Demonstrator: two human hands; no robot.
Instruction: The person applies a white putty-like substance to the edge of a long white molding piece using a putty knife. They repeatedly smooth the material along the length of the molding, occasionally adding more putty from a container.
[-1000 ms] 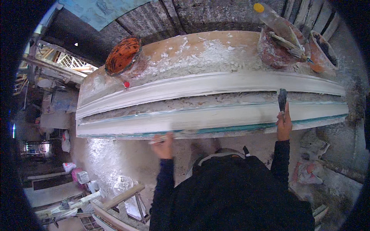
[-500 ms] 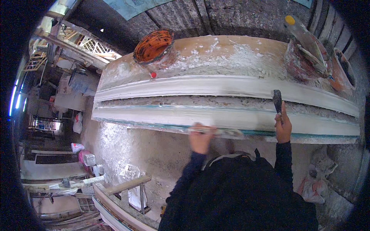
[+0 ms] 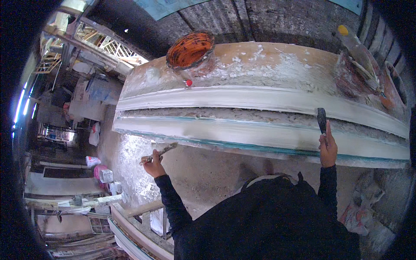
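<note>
My left hand [image 3: 154, 165] is closed around a narrow, plaster-smeared tool [image 3: 167, 148]. It is beside the near edge of the table, with the tool's tip close to the left end of the near white moulding [image 3: 242, 132], which has green edges. My right hand [image 3: 328, 149] is over the right part of that moulding, closed on a short dark-ended tool [image 3: 321, 119] pointing away from me. I cannot make out the exact kind of either tool. Beyond a rough grey gap lies a second long white moulding [image 3: 225, 96].
An orange, dark-stained bucket [image 3: 190, 51] and a small red object [image 3: 189, 82] are on the table [image 3: 242, 50]. Plaster-crusted containers [image 3: 353, 80] crowd its far right. A wooden frame [image 3: 141, 234] stands at the lower left; bags [image 3: 357, 216] lie at the right.
My left hand has swung left and nearer, from the middle of the near moulding to past its left part, still holding its tool. The view has shifted slightly; my right hand keeps its tool.
</note>
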